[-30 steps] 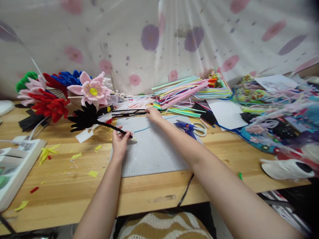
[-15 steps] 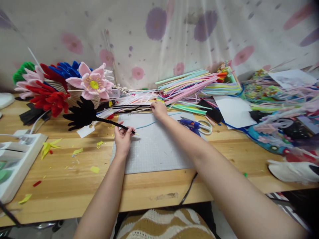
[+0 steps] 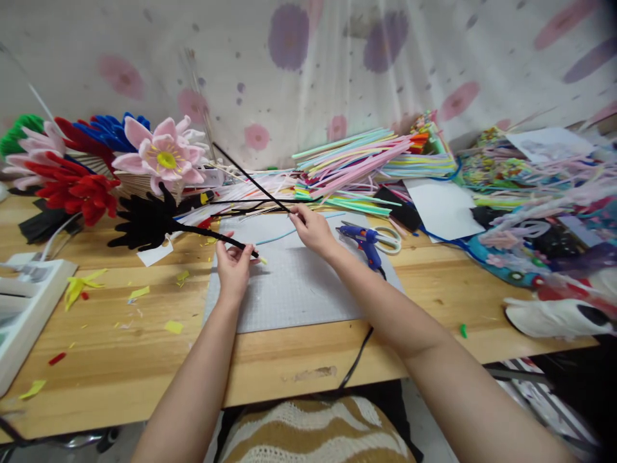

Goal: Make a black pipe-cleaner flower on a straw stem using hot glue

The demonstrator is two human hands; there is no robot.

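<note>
My left hand point(image 3: 234, 265) pinches the stem end of a black pipe-cleaner flower point(image 3: 143, 224), whose head lies to the left on the wooden table point(image 3: 125, 360). My right hand point(image 3: 314, 230) is closed on a single black pipe cleaner point(image 3: 248, 177) and holds it lifted, slanting up to the left above the grey cutting mat point(image 3: 299, 286). A few more black pipe cleaners point(image 3: 241, 204) lie along the mat's far edge.
A blue glue gun point(image 3: 365, 240) and scissors point(image 3: 388, 238) lie right of my right hand. Piles of coloured pipe cleaners point(image 3: 366, 164) fill the back. Finished flowers point(image 3: 161, 154) stand at the left, a white power strip point(image 3: 22, 308) near the left edge, yellow scraps point(image 3: 80, 288) beside it.
My right hand has drawn one black pipe cleaner out of the pile and pulled it back toward me, its far end now raised. My left hand has stayed on the flower stem.
</note>
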